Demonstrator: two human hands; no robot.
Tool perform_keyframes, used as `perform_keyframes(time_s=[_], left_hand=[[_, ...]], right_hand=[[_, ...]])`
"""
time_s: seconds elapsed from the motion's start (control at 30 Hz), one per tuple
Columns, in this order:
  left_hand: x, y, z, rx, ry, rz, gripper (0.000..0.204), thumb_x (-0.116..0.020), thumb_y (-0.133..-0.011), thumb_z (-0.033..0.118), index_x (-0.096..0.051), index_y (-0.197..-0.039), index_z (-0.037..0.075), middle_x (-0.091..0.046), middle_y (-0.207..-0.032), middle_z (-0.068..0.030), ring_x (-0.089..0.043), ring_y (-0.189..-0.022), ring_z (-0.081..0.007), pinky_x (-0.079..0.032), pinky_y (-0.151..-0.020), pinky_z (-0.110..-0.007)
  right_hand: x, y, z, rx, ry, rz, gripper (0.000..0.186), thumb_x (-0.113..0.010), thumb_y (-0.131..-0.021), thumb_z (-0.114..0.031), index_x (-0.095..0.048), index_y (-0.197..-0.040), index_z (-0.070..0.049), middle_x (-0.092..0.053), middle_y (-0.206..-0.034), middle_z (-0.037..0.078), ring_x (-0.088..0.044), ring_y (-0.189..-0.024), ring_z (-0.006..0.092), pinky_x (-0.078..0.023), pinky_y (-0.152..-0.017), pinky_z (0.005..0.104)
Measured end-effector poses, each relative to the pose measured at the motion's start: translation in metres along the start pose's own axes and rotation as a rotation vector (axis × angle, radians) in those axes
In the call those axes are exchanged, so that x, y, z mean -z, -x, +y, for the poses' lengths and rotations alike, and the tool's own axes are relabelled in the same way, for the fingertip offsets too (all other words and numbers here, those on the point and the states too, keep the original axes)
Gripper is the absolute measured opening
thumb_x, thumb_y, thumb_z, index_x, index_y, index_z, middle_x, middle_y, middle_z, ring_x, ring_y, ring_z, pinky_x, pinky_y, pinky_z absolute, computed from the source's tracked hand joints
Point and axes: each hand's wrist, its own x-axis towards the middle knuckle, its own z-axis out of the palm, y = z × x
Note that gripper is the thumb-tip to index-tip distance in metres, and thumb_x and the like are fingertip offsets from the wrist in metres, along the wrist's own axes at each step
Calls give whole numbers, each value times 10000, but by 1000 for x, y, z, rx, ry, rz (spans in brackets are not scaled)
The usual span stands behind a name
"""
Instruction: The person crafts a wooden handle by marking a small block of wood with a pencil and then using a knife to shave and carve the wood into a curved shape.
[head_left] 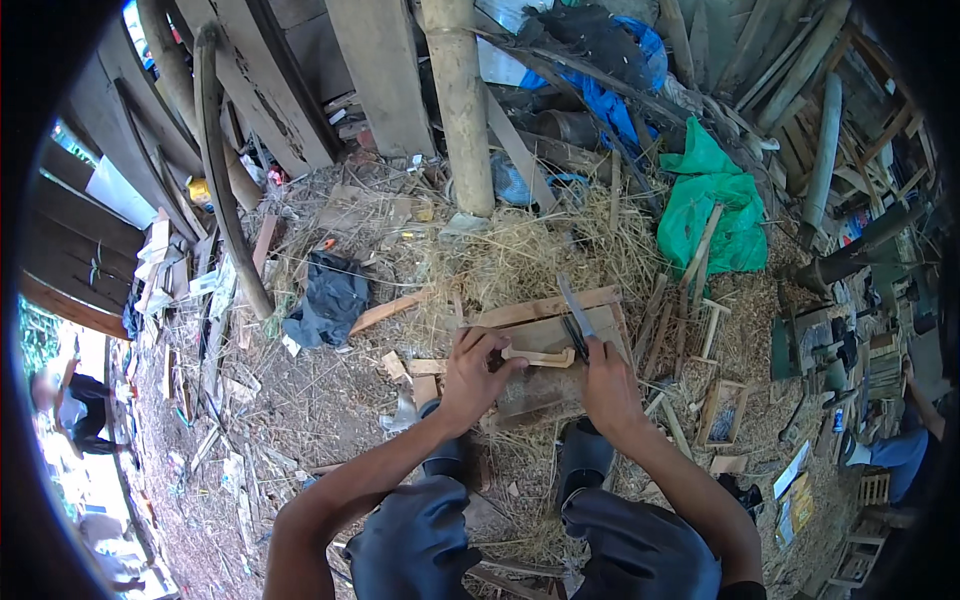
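Note:
My left hand (474, 378) is closed on one end of a small pale piece of carved wood (540, 357), which points right and has a hooked far end. My right hand (610, 388) grips a knife whose long grey blade (575, 302) points away from me. A dark, narrow object (573, 336) lies along the blade's left side; its kind is unclear. Below both hands is a worn wooden board (520, 400), low between my boots. The blade is close to the wood's hooked end, but I cannot tell whether they touch.
Straw and shavings cover the ground around a thick post (462, 120). A black plastic bag (332, 300) lies at left, a green plastic sack (712, 215) at right. A small wooden box (722, 413) sits by my right arm. Other people (82, 412) are at both edges.

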Motion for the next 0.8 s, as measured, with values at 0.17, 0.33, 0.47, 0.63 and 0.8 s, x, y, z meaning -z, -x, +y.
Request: perform_keyframes(time_s=[0.17,0.33,0.47,0.63,0.8], left_hand=[[0,0,-8,9,-49,-27,319,-834,-661,185,-647,-865,25,-636,-958,-70,-538,-943,-262,-449,-824,-371],[1,0,-9,4,-40,-37,307,-833,-661,188,-651,-852,32,-646,-973,-64,-535,-944,-256,-446,-827,-373],[2,1,-9,3,-34,-19,305,-833,-661,190,-658,-852,30,-652,-961,-64,-534,-940,-251,-438,-833,-369],[-1,2,-3,56,-53,-44,330,-833,-661,189,-675,-896,19,-654,-941,-78,-537,-927,-253,-445,-814,-359],[-1,3,-2,32,-63,36,340,-836,-642,178,-677,-899,21,-645,-849,-69,-542,-825,-261,-459,-745,-366]], right_hand=[[11,-10,2,44,-182,130,202,-611,-801,-19,-556,-970,77,-581,-857,197,-625,-771,360,-522,-677,402],[28,-35,-2,-65,-618,166,201,-624,-879,-144,-543,-854,38,-588,-720,114,-608,-654,229,-499,-598,342],[5,-42,-5,-77,-1164,65,184,-534,-975,-170,-539,-992,13,-608,-768,53,-587,-685,109,-499,-616,278],[-23,-40,0,40,-1289,56,180,-556,-964,-137,-577,-1067,9,-640,-854,56,-604,-741,98,-516,-677,248],[-17,-41,-8,17,-1294,17,163,-598,-934,-122,-622,-1025,10,-649,-866,48,-595,-743,78,-496,-657,227]])
